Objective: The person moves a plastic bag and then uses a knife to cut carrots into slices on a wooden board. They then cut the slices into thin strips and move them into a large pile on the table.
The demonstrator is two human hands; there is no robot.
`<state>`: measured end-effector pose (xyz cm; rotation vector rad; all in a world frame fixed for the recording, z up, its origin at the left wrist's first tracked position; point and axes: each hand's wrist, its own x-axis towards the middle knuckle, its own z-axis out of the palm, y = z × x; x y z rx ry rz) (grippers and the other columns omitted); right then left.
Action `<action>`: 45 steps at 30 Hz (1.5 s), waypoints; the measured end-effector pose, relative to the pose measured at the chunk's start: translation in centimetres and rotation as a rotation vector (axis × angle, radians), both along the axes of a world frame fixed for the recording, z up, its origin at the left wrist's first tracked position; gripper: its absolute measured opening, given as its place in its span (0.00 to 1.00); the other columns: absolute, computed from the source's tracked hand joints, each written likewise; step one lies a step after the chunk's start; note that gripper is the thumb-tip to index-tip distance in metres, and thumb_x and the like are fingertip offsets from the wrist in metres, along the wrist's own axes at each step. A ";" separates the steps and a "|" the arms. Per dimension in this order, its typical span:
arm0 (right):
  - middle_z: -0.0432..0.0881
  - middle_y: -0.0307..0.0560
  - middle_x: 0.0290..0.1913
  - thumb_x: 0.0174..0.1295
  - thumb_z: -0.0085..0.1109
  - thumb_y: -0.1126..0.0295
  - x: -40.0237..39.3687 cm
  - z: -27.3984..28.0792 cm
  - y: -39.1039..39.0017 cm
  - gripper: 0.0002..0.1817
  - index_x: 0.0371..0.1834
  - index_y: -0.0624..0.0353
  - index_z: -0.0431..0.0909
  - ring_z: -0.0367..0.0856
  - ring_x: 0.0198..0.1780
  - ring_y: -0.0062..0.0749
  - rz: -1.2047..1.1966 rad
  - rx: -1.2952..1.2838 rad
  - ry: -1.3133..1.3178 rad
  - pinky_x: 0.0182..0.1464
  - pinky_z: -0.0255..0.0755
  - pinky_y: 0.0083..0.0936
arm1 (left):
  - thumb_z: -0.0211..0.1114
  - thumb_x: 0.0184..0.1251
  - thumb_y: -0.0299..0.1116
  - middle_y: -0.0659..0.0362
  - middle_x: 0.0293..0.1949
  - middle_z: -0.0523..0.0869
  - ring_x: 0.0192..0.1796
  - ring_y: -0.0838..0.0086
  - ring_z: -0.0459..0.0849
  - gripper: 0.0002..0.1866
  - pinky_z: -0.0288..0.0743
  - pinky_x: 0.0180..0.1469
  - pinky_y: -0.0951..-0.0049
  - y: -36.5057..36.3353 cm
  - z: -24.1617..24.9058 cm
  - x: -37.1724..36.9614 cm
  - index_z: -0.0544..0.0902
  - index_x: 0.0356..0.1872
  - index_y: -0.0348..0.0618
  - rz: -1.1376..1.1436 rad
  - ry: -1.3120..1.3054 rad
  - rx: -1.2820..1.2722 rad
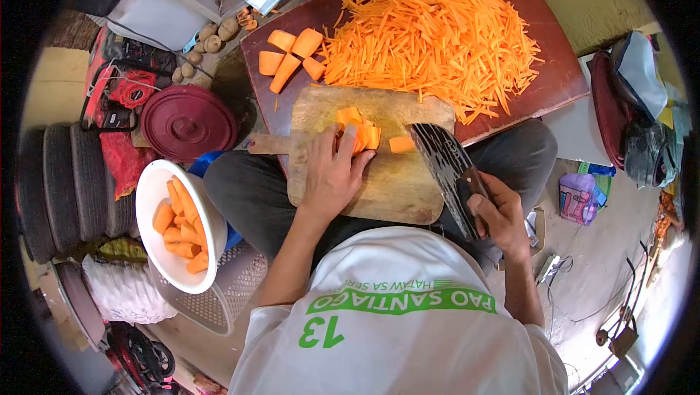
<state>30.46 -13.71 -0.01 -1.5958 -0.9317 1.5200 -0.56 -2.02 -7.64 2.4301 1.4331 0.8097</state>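
"Steadying what?"
"Orange flat-cut carrot slices (pixel 371 132) on the tan wooden cutting board (pixel 394 194); my left hand (pixel 329 170) is gripping them, fingers slightly parted, presumably preventing slipping."
"Right?"
"My right hand (pixel 503 216) is wrapping its fingers around a broad, brown-handled metal cleaver (pixel 441 165). One loose orange chunk (pixel 401 145) is lying between, possibly obstructing. Shredded carrot (pixel 437 37) is crowding behind."

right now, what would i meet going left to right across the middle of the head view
tires → white bowl of carrots → left hand on carrot slices → loose carrot piece → cleaver → right hand gripping it → purple pack
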 end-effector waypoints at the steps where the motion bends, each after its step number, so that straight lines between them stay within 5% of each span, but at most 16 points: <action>1: 0.80 0.34 0.31 0.82 0.64 0.64 0.2 -0.2 -0.1 0.22 0.71 0.65 0.81 0.71 0.22 0.14 -0.015 -0.013 0.012 0.24 0.65 0.18 | 0.83 0.68 0.37 0.39 0.61 0.81 0.55 0.47 0.83 0.32 0.81 0.57 0.51 0.1 0.0 0.1 0.81 0.68 0.37 0.003 0.003 0.006; 9: 0.76 0.35 0.25 0.83 0.59 0.62 -0.5 -3.1 0.5 0.19 0.64 0.68 0.82 0.68 0.18 0.16 -0.067 -0.037 0.297 0.20 0.62 0.18 | 0.80 0.71 0.39 0.37 0.65 0.79 0.60 0.42 0.80 0.30 0.77 0.64 0.47 0.5 -1.0 -0.3 0.81 0.70 0.38 -0.069 -0.104 -0.087; 12: 0.77 0.39 0.27 0.85 0.58 0.60 -2.7 -4.3 1.4 0.25 0.73 0.70 0.76 0.69 0.18 0.17 -0.092 -0.037 0.348 0.19 0.63 0.17 | 0.81 0.69 0.37 0.38 0.65 0.79 0.59 0.43 0.80 0.31 0.78 0.63 0.49 0.6 -1.1 -0.4 0.81 0.70 0.37 -0.073 -0.121 -0.094; 16: 0.75 0.38 0.25 0.85 0.59 0.59 -5.3 -4.9 3.8 0.24 0.71 0.70 0.76 0.69 0.17 0.17 0.004 0.016 0.415 0.19 0.63 0.19 | 0.82 0.68 0.34 0.38 0.64 0.79 0.58 0.46 0.80 0.31 0.80 0.61 0.51 1.0 -0.6 -0.4 0.82 0.69 0.37 -0.075 -0.153 -0.065; 24: 0.78 0.34 0.29 0.83 0.61 0.67 -7.5 -2.9 8.9 0.17 0.66 0.67 0.80 0.76 0.24 0.19 0.189 0.034 0.236 0.27 0.71 0.22 | 0.81 0.68 0.31 0.40 0.61 0.80 0.58 0.44 0.82 0.29 0.79 0.62 0.52 3.6 -0.5 -1.7 0.83 0.68 0.35 0.029 -0.182 -0.030; 30: 0.89 0.45 0.47 0.79 0.66 0.73 -8.3 -3.7 9.3 0.24 0.75 0.69 0.77 0.84 0.44 0.21 0.270 0.485 -0.233 0.49 0.81 0.23 | 0.83 0.66 0.42 0.42 0.57 0.82 0.56 0.45 0.80 0.32 0.77 0.61 0.49 3.7 0.1 -2.0 0.85 0.65 0.34 0.056 -0.137 -0.036; 36: 0.88 0.52 0.42 0.76 0.68 0.72 -9.8 -4.3 8.9 0.24 0.72 0.71 0.78 0.86 0.45 0.29 0.161 0.544 -0.178 0.51 0.82 0.31 | 0.85 0.63 0.46 0.44 0.56 0.82 0.57 0.46 0.79 0.33 0.74 0.61 0.49 3.4 1.1 -0.6 0.87 0.61 0.33 0.087 -0.107 0.077; 39: 0.86 0.46 0.38 0.78 0.66 0.72 -9.4 -4.1 9.3 0.25 0.74 0.72 0.77 0.85 0.38 0.25 0.160 0.609 -0.195 0.43 0.81 0.27 | 0.85 0.63 0.46 0.44 0.56 0.82 0.57 0.47 0.79 0.32 0.73 0.60 0.50 3.4 0.8 -0.9 0.87 0.61 0.34 0.100 -0.079 0.104; 42: 0.82 0.36 0.33 0.81 0.64 0.71 -7.8 -2.1 8.8 0.25 0.75 0.72 0.76 0.77 0.28 0.16 0.117 0.222 0.152 0.31 0.73 0.20 | 0.85 0.63 0.45 0.45 0.55 0.82 0.56 0.49 0.80 0.31 0.72 0.59 0.50 3.3 1.2 -1.8 0.87 0.61 0.35 0.124 -0.122 0.080; 43: 0.77 0.30 0.30 0.83 0.63 0.68 -7.5 -2.4 8.8 0.24 0.76 0.69 0.77 0.68 0.22 0.10 0.061 0.208 0.182 0.25 0.61 0.16 | 0.85 0.63 0.44 0.45 0.55 0.83 0.55 0.50 0.80 0.30 0.72 0.59 0.50 3.1 1.5 -2.3 0.87 0.60 0.36 0.140 -0.147 0.067; 45: 0.77 0.33 0.28 0.84 0.60 0.61 -6.3 -3.5 8.7 0.25 0.74 0.69 0.78 0.69 0.18 0.16 0.063 0.218 0.344 0.23 0.61 0.19 | 0.85 0.64 0.42 0.47 0.51 0.84 0.52 0.51 0.82 0.27 0.72 0.58 0.51 2.8 2.2 -4.0 0.87 0.58 0.37 0.194 -0.138 0.101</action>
